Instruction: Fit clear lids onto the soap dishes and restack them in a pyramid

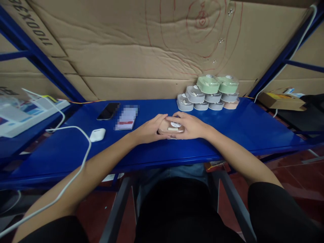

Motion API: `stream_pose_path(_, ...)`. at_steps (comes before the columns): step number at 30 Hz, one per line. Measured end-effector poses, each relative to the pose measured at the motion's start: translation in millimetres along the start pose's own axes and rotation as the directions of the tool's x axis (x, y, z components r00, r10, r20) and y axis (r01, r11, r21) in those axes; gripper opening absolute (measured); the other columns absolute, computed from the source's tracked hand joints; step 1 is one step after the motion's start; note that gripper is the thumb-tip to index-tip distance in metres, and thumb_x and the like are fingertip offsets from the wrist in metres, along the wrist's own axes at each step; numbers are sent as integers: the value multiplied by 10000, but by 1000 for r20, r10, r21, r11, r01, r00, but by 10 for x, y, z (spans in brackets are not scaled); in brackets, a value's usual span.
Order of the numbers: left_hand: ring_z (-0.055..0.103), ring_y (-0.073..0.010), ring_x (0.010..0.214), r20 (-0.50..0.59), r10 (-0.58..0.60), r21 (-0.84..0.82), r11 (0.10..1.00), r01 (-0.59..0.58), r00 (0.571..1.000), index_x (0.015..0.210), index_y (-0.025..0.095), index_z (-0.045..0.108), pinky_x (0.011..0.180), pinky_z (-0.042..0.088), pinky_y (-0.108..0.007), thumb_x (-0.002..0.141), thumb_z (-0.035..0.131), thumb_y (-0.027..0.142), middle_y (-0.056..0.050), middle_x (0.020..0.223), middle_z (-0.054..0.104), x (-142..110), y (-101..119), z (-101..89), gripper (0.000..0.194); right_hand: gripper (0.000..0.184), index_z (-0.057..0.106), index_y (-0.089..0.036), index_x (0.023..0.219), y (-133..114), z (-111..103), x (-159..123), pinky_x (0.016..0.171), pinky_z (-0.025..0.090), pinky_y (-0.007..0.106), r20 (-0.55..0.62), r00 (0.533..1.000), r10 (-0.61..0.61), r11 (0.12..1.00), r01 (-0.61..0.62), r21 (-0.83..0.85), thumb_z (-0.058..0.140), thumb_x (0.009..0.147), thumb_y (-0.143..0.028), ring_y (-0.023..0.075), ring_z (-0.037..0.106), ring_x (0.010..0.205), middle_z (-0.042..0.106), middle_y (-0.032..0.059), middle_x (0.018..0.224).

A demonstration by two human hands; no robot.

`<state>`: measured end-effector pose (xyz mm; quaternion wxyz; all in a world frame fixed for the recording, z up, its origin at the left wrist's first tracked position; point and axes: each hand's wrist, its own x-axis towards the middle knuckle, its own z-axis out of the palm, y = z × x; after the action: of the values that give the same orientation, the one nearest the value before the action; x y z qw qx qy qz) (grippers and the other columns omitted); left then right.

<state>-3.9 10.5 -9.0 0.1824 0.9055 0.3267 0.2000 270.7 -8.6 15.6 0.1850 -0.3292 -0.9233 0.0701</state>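
Between my two hands, close to the front edge of the blue table (157, 153), is a small pinkish case with a clear cover (174, 129). A round white label and a pale oblong piece show on it. My left hand (153, 130) wraps its left side, fingers over the top edge and thumb along the front. On the other side my right hand (191, 126) grips it, fingers reaching across the top. The case's underside is hidden.
Similar cases in grey, pink and green (209, 84) are stacked at the back right. On the left lie a dark phone (108, 111), a phone with a lit screen (126, 118) and a white earbud case (97, 135). A white cable (87, 153) crosses above my left forearm.
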Motion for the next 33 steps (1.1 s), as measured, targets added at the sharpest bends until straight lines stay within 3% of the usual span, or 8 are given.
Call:
stream_pose_path(13,490,-449,1606,41,-11,-72,997,14,999,1739,202,345,1301,444,-537,909,741,763,-225,1733,471,6,16,-7,1077,816,643,-242,1602,-24,-31,-1,945,590,514,12,1000,16,997,-15,-77,764,912,-660,387,682,1176,685,183,1355)
stream_pose_path(19,516,-444,1576,-9,-25,-46,999,25,1000,1700,214,414,1310,430,-571,886,771,746,-215,1706,506,24,-9,17,1035,865,556,-274,1655,85,-4,-15,961,619,485,28,999,25,998,-27,54,783,918,-666,360,687,1219,656,165,1437)
stream_pose_path(25,598,-441,1485,-66,-65,20,998,66,996,1624,222,515,1263,482,-589,813,863,708,-196,1627,600,30,-90,-56,1008,1134,448,-332,1730,284,26,-27,1060,624,602,62,997,50,992,-57,117,892,786,-775,424,674,1289,646,147,1501)
stream_pose_path(33,655,-437,1425,-158,-61,-20,998,59,986,1557,207,553,1217,523,-613,787,892,664,-203,1574,647,31,-188,-49,957,1055,537,-316,1685,426,133,21,1130,571,623,-38,999,14,984,-8,175,902,794,-748,408,683,1263,706,128,1409)
